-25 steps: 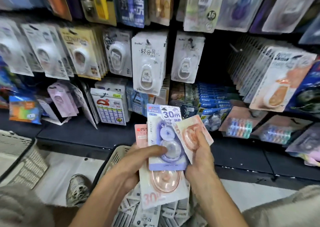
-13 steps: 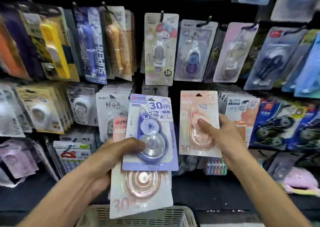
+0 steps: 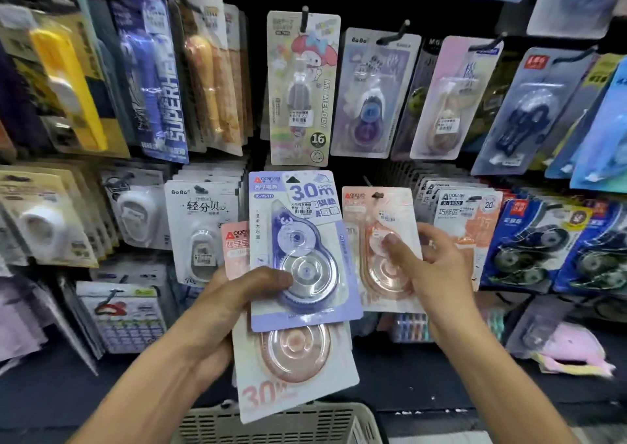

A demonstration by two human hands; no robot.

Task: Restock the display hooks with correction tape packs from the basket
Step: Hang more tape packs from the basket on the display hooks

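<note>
Purple pack (image 3: 302, 250), peach pack (image 3: 380, 240), beige latticed basket (image 3: 278, 423).

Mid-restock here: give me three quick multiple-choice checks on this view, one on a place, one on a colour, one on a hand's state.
1. Where is the basket?
A. bottom edge, below the hands
B. on a top hook
C. far right

2. Colour of the front pack in the left hand?
A. yellow
B. purple
C. green

3. The right hand is:
A. empty
B. in the basket
C. holding a peach pack

Key: A, its rim shows lowest; B, the 30m card is purple; C, thumb presses the blister.
</note>
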